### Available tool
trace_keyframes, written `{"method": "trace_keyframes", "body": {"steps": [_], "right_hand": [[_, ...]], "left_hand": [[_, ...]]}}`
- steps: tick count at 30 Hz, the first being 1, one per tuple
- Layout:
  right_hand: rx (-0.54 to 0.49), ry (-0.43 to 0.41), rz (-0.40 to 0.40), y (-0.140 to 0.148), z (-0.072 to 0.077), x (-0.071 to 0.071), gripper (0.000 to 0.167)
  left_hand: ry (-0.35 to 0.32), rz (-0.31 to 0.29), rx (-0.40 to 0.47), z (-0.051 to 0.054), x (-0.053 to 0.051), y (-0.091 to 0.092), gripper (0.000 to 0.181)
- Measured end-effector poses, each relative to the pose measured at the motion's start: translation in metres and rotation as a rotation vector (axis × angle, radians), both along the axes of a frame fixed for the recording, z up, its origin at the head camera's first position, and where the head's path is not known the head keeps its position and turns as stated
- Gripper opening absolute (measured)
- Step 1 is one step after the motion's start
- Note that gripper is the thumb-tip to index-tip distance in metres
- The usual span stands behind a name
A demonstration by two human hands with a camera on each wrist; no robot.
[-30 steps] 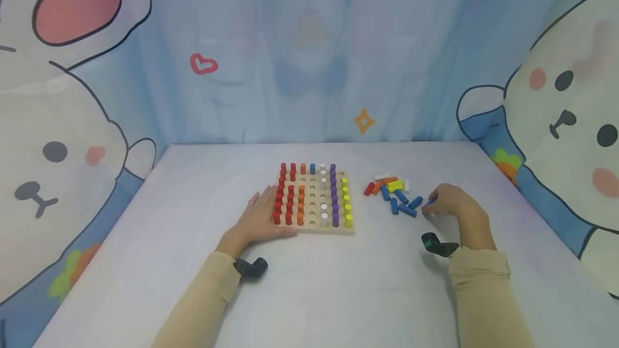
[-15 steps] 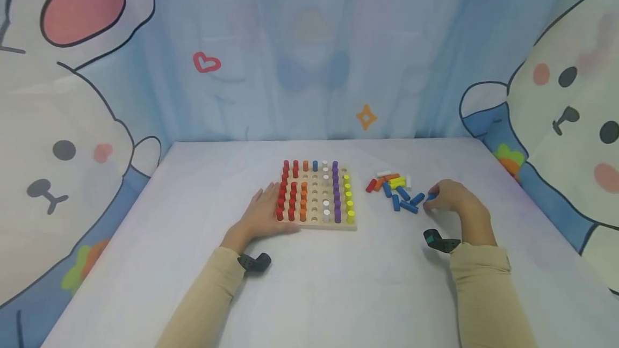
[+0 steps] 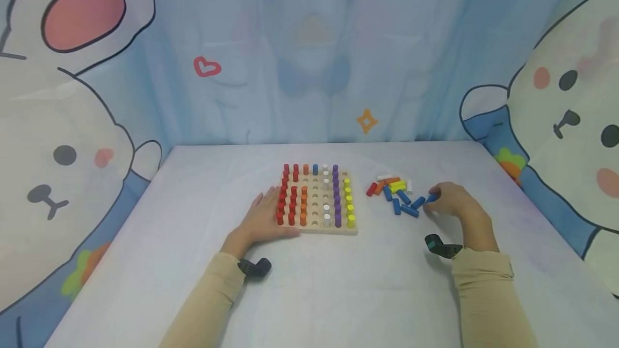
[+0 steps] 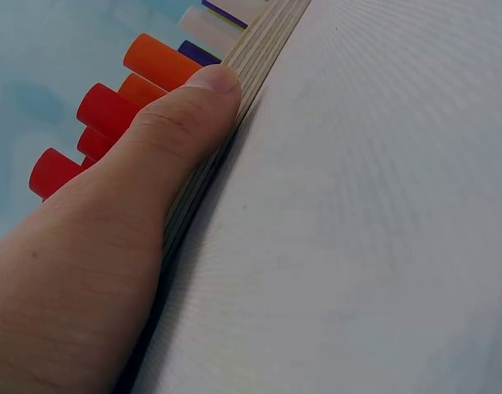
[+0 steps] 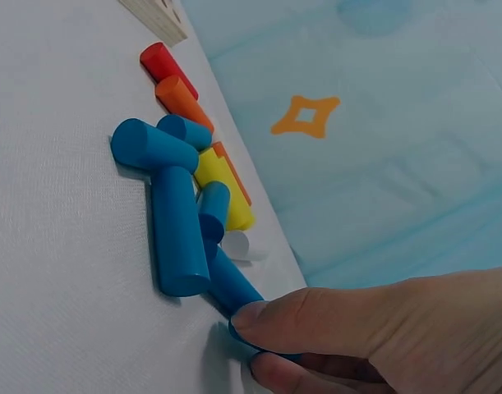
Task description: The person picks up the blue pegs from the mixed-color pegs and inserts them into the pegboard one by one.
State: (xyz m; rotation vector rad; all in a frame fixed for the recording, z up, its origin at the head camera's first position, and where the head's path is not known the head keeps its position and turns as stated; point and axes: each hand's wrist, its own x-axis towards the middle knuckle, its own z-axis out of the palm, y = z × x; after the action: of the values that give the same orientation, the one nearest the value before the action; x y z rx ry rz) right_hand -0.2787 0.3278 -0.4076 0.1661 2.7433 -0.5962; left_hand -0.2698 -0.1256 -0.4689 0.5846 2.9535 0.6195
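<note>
A wooden pegboard (image 3: 333, 231) lies on the table, with columns of red, orange, white, purple and yellow pegs and a single blue peg (image 3: 315, 169) at the back of a column of holes. My left hand (image 3: 263, 218) rests against the board's left side, fingers fairly straight; in the left wrist view its thumb (image 4: 181, 115) lies along the front edge. To the right, my right hand (image 3: 452, 200) pinches a blue peg (image 3: 432, 197) between thumb and fingers, low over the table. Beside that hand lie several loose blue pegs (image 5: 179, 234); the fingers partly hide the held one.
Behind the loose blue pegs are red (image 3: 371, 189), orange (image 3: 379, 187), yellow (image 3: 397, 186) and white (image 3: 409, 186) ones. A white cloth covers the table (image 3: 348, 289). A printed blue curtain (image 3: 309, 85) hangs at the back edge.
The view has shifted slightly. My right hand stays by the blue pegs, and more of the pinched peg shows than a second ago. My left hand keeps its place at the board.
</note>
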Motion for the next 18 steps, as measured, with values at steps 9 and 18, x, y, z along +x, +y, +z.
{"method": "trace_keyframes", "body": {"steps": [9, 18], "right_hand": [[-0.014, 0.022, -0.012, -0.0044, -0.0015, -0.0015, 0.055], [-0.002, 0.076, -0.021, -0.0020, -0.0078, -0.0036, 0.057]], "left_hand": [[-0.012, 0.003, -0.003, 0.0024, 0.0002, -0.0014, 0.125], [0.007, 0.002, -0.005, 0.0004, -0.0010, -0.0002, 0.125]]}}
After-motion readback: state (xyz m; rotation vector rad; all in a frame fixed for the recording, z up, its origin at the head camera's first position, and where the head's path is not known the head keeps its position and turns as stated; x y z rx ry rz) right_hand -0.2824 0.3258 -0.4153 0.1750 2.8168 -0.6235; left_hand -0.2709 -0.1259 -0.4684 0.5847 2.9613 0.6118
